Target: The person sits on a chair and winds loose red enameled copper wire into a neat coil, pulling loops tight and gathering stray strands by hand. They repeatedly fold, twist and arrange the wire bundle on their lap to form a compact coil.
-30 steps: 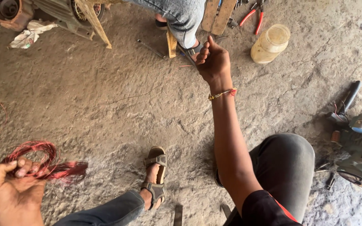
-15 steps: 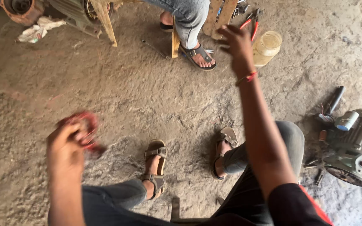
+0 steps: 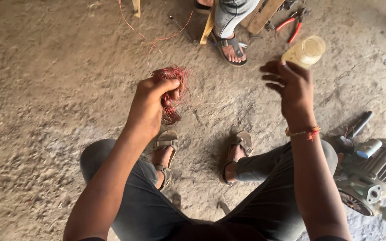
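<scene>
From the head camera, my left hand [image 3: 150,105] is clenched around a bundle of red wire [image 3: 173,91], thumb pressed over the top so the loops stay gathered — a loose strand [image 3: 150,44] trails from it up and away across the dirt floor [image 3: 45,89]. My right hand [image 3: 291,87] hangs empty, fingers spread and slack, level with the bundle; just beyond its fingertips stands a yellowish jar [image 3: 307,51] — an electric motor [image 3: 374,176] sits below my wrist

One wire coil [image 3: 171,91], one jar [image 3: 304,52], one motor [image 3: 374,178], one pair of pliers [image 3: 292,24].
</scene>
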